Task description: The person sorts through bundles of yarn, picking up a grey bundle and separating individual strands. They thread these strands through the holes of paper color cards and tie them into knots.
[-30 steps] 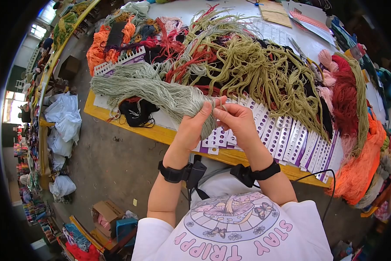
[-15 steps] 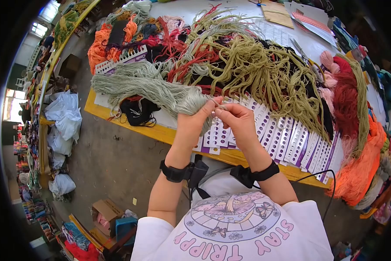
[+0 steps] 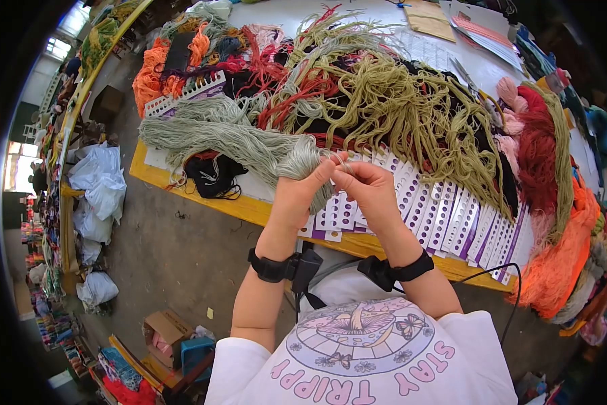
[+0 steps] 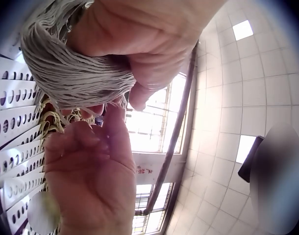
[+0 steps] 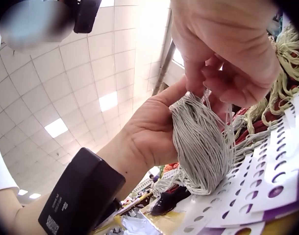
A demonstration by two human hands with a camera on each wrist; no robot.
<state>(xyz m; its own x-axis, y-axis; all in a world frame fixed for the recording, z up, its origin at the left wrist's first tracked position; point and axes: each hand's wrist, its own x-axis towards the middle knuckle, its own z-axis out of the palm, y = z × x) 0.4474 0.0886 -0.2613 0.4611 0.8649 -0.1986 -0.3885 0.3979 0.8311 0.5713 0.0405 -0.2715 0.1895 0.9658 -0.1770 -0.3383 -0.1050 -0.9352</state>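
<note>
Grey-green cotton thread, a thick cut bundle (image 3: 249, 145), trails from the near left of the table (image 3: 249, 209) up into the left hand (image 3: 297, 196), whose grip is clenched round its end. The right hand (image 3: 371, 192) pinches a few strands at that end. Separating strands seems the step in hand; next likely calls for drawing them free over the white punched cards (image 3: 438, 216). Exactly how many strands are pinched is hard to make out.

Your hands (image 3: 330, 185) have lifted slightly toward the table (image 3: 249, 206), and the grey-green yarn bundle (image 3: 249, 145) now folds tighter over your left hand (image 3: 297, 196); your right hand (image 3: 367, 189) seems to pinch one strand.
</note>
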